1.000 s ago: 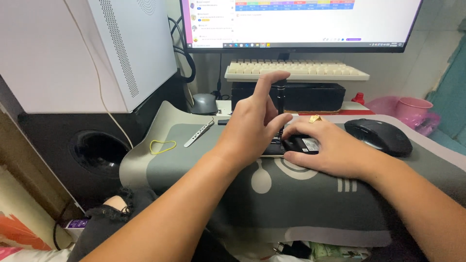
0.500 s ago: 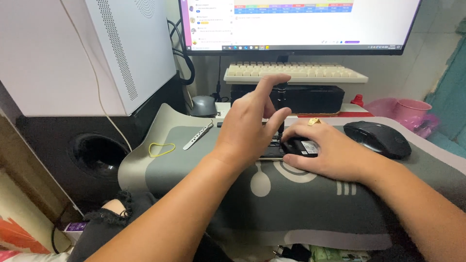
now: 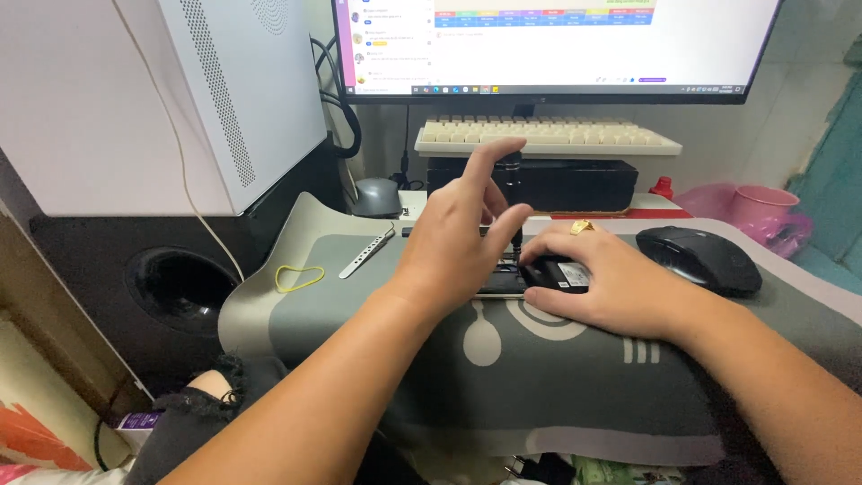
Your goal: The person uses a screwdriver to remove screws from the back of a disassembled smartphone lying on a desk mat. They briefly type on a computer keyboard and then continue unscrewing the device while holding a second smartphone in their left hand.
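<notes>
Both hands meet over a small black device [image 3: 555,273] lying on the grey desk mat [image 3: 539,377], just in front of the black box [image 3: 557,184] that carries the cream keyboard [image 3: 548,136]. The right hand [image 3: 611,283] is closed on the device, thumb at its near edge and fingers curled over its far side, pinning it flat on the mat. A gold ring [image 3: 581,226] shows on one of its fingers. The left hand [image 3: 453,242] hovers over the device's left end, which it partly hides. Its fingers are spread and hold nothing: the index finger points up towards the keyboard, and the thumb reaches right, touching or nearly touching the device beside the right fingertips.

A black mouse [image 3: 700,259] sits on the mat just right of the right hand. Well to the left lie a metal strip [image 3: 366,252] and a yellow rubber band [image 3: 299,277]. A grey mouse [image 3: 375,198] rests behind the mat's far left corner. A monitor [image 3: 557,45] stands above the keyboard, a white computer case [image 3: 180,99] is at the left, and a pink cup [image 3: 759,211] stands at the far right.
</notes>
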